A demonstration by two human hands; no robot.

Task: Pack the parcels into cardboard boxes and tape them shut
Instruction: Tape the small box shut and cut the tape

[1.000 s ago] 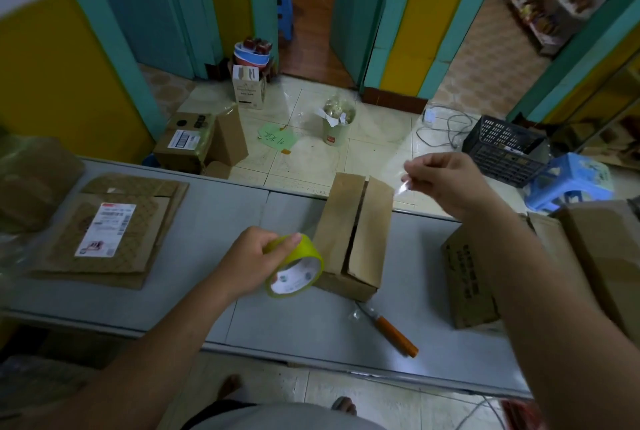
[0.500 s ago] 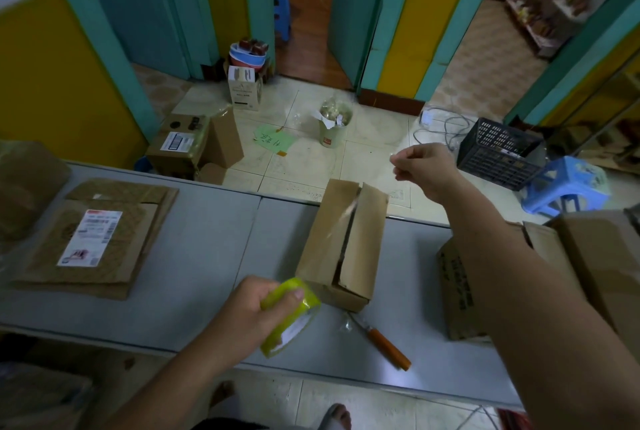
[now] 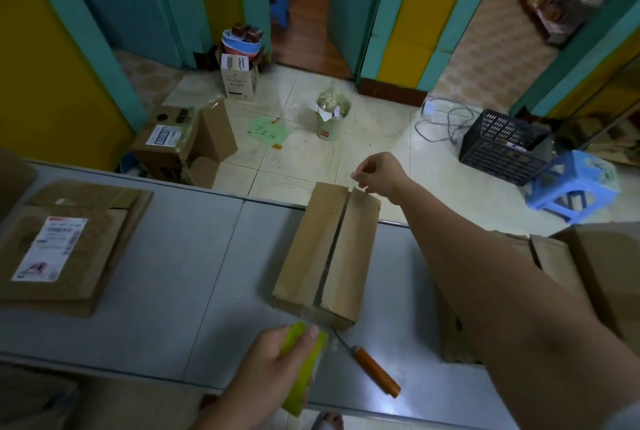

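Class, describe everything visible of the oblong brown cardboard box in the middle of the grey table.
The oblong brown cardboard box lies flat on the grey table, its far end by the table's far edge. Two top flaps are folded shut, meeting at a dark lengthwise seam. The right hand pinches a strip of clear tape above the far end; the left hand grips a yellow-green tape roll by the near end.

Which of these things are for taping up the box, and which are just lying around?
For the job: cardboard box, tape roll in the left hand, tape end pinched by the right hand, orange-handled knife (probably for cutting).
Just lying about: flattened cardboard, black crate, blue stool, green paper on the floor.
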